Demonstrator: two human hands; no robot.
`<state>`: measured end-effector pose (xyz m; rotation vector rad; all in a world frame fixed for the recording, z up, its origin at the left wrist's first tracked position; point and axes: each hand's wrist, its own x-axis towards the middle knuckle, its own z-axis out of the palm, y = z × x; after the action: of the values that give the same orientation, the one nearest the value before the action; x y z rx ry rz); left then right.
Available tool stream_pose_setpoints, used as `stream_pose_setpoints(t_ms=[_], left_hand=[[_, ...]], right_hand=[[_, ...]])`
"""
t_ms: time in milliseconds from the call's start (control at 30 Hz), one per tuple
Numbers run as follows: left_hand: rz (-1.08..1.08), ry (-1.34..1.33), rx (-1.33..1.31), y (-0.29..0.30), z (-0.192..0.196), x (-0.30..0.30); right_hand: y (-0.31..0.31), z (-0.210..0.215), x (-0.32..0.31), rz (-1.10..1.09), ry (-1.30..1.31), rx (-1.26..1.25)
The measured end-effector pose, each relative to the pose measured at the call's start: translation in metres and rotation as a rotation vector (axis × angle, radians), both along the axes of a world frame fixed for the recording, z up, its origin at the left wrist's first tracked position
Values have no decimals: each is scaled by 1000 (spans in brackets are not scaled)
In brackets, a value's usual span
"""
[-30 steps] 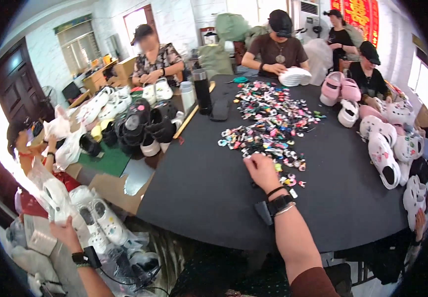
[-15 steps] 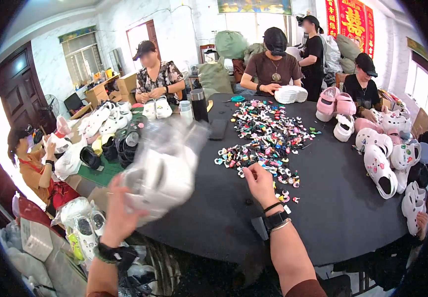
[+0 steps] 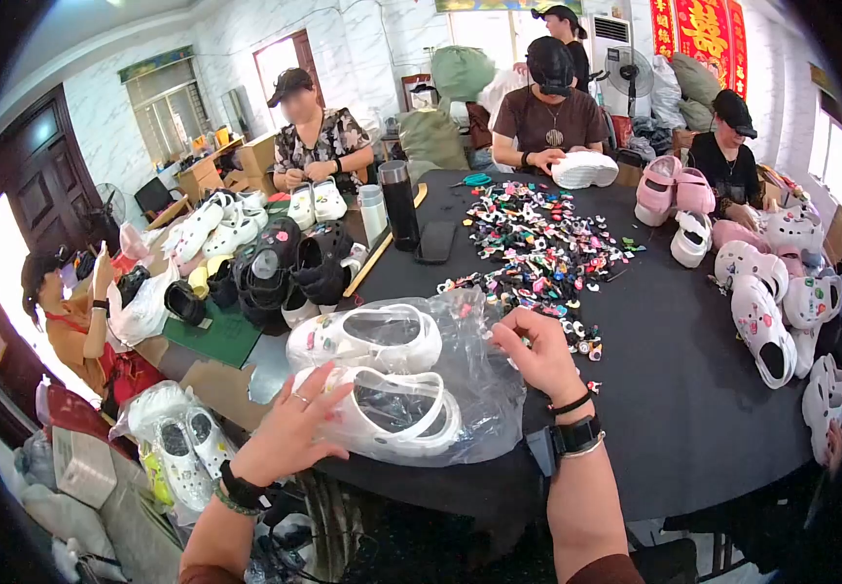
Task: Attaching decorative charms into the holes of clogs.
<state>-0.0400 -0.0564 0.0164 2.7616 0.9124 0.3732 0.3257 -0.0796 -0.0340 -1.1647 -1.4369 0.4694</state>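
Note:
A pair of white clogs lies on its side-by-side soles on the dark table, the far clog (image 3: 343,336) and the near clog (image 3: 416,443) both showing small coloured charms. Around and to the right of them spreads a clear plastic bag (image 3: 484,399), wrinkled and loose. My left hand (image 3: 294,428) rests with fingers spread on the toe of the near clog. My right hand (image 3: 542,355) has its fingers bent together at the bag's upper right edge, pinching the plastic.
A heap of colourful charms (image 3: 537,243) covers the table's middle. Black clogs (image 3: 265,263), a dark bottle (image 3: 398,204) and a phone-like black case (image 3: 435,241) stand left. Decorated clogs (image 3: 756,321) line the right side. Several people work around the table.
The bagged clogs came down from my left hand onto the table. That hand has loosened its grip and spread flat. My right hand moved slightly right and up to the bag's edge.

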Motion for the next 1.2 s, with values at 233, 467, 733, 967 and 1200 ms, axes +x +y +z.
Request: stream_pose_setpoints(t_ms=[233,467,733,967,1200], left_hand=[[187,-169,-13,33,-31,-28],[372,-428,-257,46,-67,-24],[245,-451,-138,4,-65,-1],[147,-477,-200,-20,-57,0],[196,-492,-187,-23,-61,2]], right_hand=[[5,-15,-9,102,-509,-173],[3,-7,-60,131,-444,257],[-3,-2,-54,279,-497,36],[-20,10,-36,283,-574,19],[-19,11,-46,104,-732,8]])
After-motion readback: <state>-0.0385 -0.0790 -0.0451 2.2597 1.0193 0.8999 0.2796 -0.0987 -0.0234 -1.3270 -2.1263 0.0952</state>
